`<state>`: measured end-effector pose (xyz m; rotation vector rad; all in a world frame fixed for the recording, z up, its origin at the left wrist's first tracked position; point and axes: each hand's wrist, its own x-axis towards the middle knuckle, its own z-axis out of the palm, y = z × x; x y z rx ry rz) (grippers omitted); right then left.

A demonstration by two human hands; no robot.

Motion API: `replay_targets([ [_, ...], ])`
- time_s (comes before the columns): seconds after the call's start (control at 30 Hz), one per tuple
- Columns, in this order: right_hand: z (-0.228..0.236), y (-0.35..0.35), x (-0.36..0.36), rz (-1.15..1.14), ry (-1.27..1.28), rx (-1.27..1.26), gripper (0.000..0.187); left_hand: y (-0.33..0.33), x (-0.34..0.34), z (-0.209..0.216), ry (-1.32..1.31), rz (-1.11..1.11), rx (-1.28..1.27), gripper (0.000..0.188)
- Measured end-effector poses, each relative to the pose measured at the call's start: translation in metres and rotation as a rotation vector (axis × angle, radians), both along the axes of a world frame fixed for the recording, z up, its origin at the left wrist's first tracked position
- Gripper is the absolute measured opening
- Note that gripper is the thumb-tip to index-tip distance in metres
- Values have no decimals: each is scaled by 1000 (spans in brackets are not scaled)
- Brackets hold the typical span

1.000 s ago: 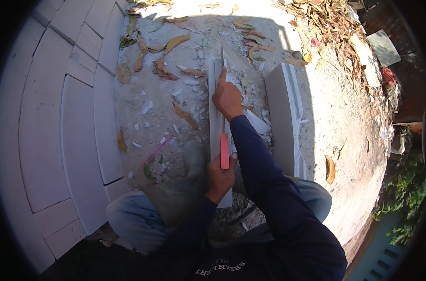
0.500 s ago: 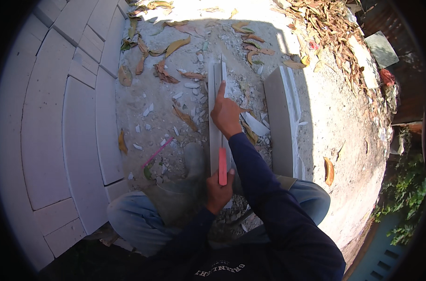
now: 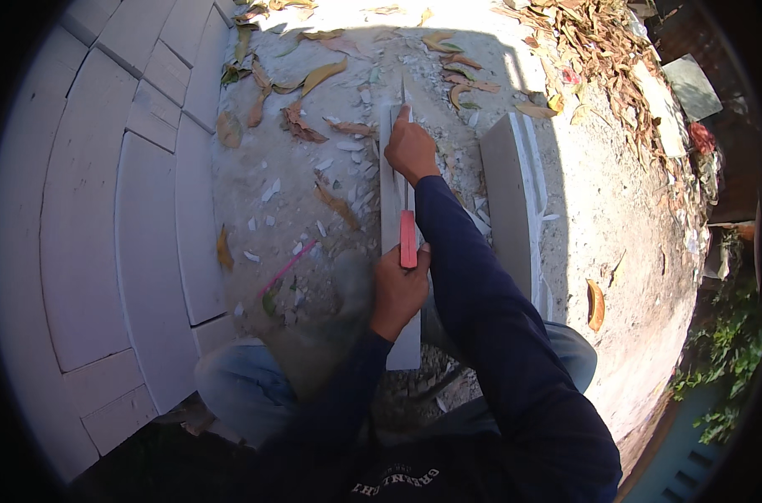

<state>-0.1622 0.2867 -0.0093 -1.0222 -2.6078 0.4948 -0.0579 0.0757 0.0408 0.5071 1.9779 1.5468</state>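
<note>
Since before, the left hand [image 3: 400,289] and right hand [image 3: 412,151] slid the red-handled tool [image 3: 408,239] forward along the long pale block [image 3: 389,210]. Left fingers [image 3: 387,264] curl around the handle [image 3: 408,226]; right fingers [image 3: 395,151] bend by the blade [image 3: 402,88], one pointing ahead, but I can't tell their grip. Another block [image 3: 509,201] sits right of the long one.

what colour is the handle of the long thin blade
The handle is pinkish red, seen best in the head view.
</note>
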Motion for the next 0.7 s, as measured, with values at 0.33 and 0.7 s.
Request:
replay_targets([
  [0.33,22,-68,53,12,-138,-183,83,-61,61,7,-63,16,8,19],
  [0.7,-17,37,-16,39,-16,-31,82,32,-8,-8,122,-20,-31,12],
])
